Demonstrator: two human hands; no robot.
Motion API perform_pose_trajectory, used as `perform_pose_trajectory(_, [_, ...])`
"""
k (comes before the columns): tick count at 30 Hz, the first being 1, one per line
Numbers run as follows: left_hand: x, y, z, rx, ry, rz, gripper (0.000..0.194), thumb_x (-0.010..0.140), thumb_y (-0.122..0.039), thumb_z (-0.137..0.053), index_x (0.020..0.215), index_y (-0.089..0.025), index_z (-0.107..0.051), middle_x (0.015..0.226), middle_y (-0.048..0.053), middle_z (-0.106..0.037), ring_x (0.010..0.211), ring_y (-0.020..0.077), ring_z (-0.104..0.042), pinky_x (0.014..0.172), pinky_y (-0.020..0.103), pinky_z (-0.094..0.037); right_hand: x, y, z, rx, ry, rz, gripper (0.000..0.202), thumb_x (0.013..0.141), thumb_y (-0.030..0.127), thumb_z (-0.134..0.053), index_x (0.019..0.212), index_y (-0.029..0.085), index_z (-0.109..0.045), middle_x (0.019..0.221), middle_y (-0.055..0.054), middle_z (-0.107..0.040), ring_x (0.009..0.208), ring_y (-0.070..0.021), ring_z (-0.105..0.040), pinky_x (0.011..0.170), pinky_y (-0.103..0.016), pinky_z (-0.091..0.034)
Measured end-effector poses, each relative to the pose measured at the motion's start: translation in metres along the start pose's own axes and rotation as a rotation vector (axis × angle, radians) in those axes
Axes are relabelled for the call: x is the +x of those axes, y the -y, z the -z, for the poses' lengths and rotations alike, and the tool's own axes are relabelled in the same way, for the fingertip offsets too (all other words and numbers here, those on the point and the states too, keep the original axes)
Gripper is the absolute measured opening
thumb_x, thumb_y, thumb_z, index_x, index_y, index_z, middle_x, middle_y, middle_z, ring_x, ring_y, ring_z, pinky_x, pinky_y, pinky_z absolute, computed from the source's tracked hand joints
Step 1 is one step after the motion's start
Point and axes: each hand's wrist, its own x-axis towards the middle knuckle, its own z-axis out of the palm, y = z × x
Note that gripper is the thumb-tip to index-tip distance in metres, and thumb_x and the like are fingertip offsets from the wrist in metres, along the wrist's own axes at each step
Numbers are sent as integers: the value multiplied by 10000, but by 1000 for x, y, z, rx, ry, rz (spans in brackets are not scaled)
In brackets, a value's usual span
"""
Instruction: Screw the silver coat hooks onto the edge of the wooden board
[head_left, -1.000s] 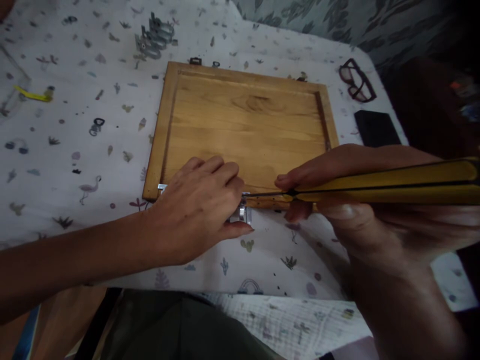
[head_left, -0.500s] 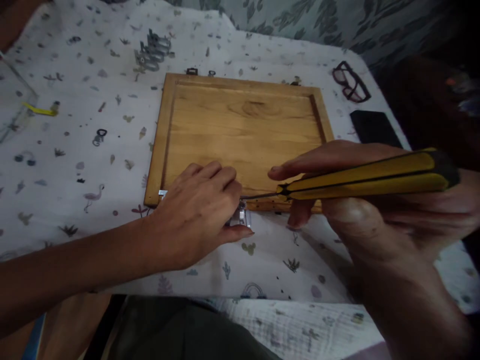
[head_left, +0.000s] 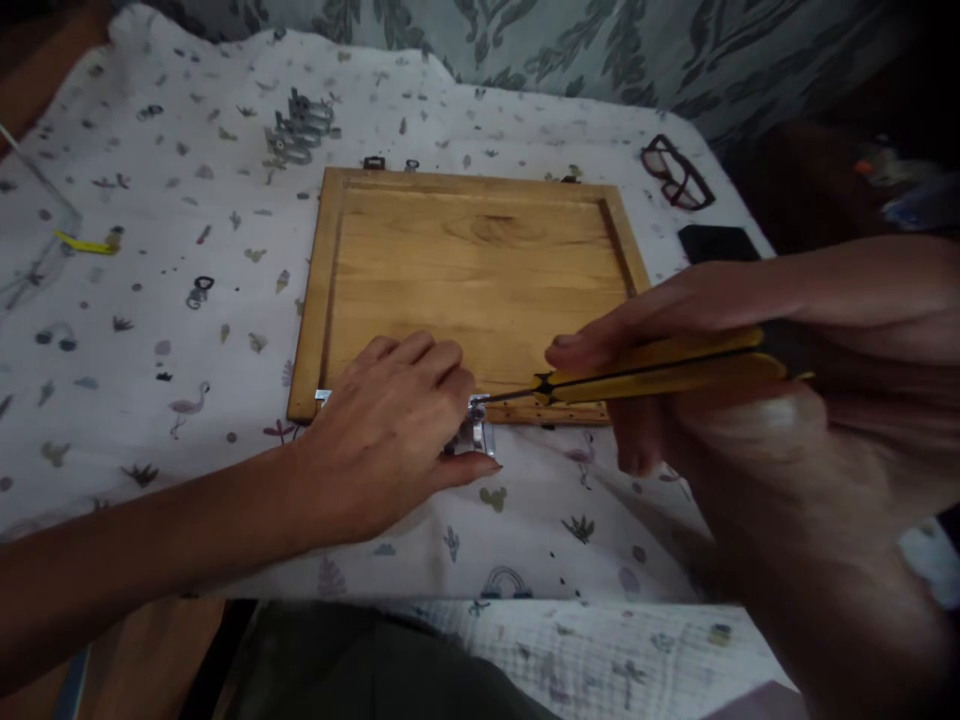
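Note:
My right hand (head_left: pixel 787 370) is closed around a screwdriver (head_left: pixel 645 372) with a yellow and black handle. Its thin shaft points left, and the tip meets a shiny metal fitting (head_left: pixel 478 432) at the near edge of a framed wooden panel (head_left: pixel 480 260). My left hand (head_left: pixel 397 420) lies over that edge, fingers curled and pressing the fitting against the wood, thumb along its near side. Most of the fitting is hidden under my palm, so its exact kind cannot be told. Small dark holes show in the edge to the right of the tip.
Several grey metal pieces (head_left: pixel 300 125) lie on the patterned cloth (head_left: pixel 247 220) behind the panel. Glasses (head_left: pixel 676 172) and a dark flat object (head_left: pixel 716 243) are at the right. A yellow strip (head_left: pixel 86 244) sits at the far left. Dark fittings (head_left: pixel 374 162) show along the panel's far edge.
My right hand has turned and shifted over the screwdriver, now covering the butt of its handle. My left hand stays on the fitting. The whole view has shifted slightly.

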Motion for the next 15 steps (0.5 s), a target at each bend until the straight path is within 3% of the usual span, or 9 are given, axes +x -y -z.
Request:
perform_pose_trajectory(5, [0,-1,1,-37,16,18,367,865,-506,-715,950,-149,-697,1094,105,-671,1082,310,-597,918,476,-467,7,4,-8,-94,-55,-34,119,855,335,-722,881,229,-766,868,-21,-734,422,-82,-555,310,-254,-419])
perform_pose_trajectory(10, [0,0,0,-48,2,18,390,844,-514,-735,961,-143,-698,1126,115,-673,1088,320,-604,910,485,-482,8,3,-11,-245,-32,38,82,900,246,-640,855,226,-706,609,41,-628,381,-60,-511,296,-222,-328])
perform_pose_trajectory(15, [-1,1,-2,-39,-12,5,380,845,-513,-735,939,-148,-688,1076,98,-667,1082,310,-598,921,475,-475,3,2,-14,-113,-166,-31,78,817,243,-749,882,202,-739,827,-7,-721,454,-80,-566,314,-235,-363])
